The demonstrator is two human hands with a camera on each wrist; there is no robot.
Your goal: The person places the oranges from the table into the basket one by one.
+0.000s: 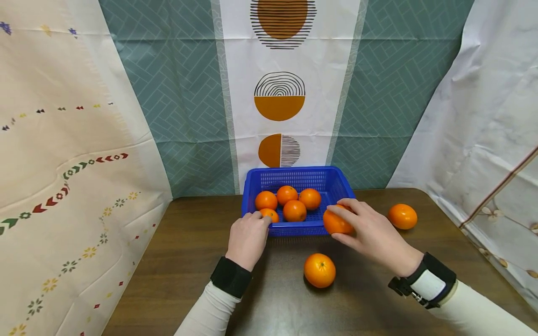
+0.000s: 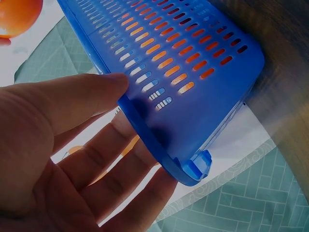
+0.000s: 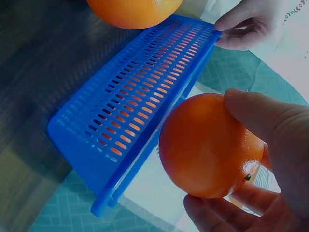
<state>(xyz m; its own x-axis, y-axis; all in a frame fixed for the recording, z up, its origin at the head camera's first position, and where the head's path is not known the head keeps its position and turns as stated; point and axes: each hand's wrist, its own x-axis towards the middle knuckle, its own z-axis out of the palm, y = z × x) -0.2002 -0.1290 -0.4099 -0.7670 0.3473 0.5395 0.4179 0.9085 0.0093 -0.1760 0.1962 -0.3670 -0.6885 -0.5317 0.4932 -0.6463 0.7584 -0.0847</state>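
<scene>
White sleeves [image 1: 479,312] are seen nearest in the head view; beyond them a blue basket [image 1: 300,226] is held at its near left corner by the left grip [image 1: 249,240], probably so that it is kept from sliding on the counter [image 1: 189,261]. Five oranges [image 1: 294,211] are gathered inside, mostly towards the left, and bare space is left at the right. One held orange [image 1: 336,221] is grasped by the right grip [image 1: 374,233] at the near right part of the basket. Two more are placed on the counter: a front orange [image 1: 320,270] before the basket and a side orange [image 1: 402,216] to its right, beyond the right grip. In the left wrist view, the rim [image 2: 149,142] is pinched by the left grip, with the thumb on the near side and the fingers curled behind. In the right wrist view, the held orange is caught between thumb and fingertips, well out from the palm, a side hold by which its underside seems to be left free; whether the basket is touched by it cannot be told.
</scene>
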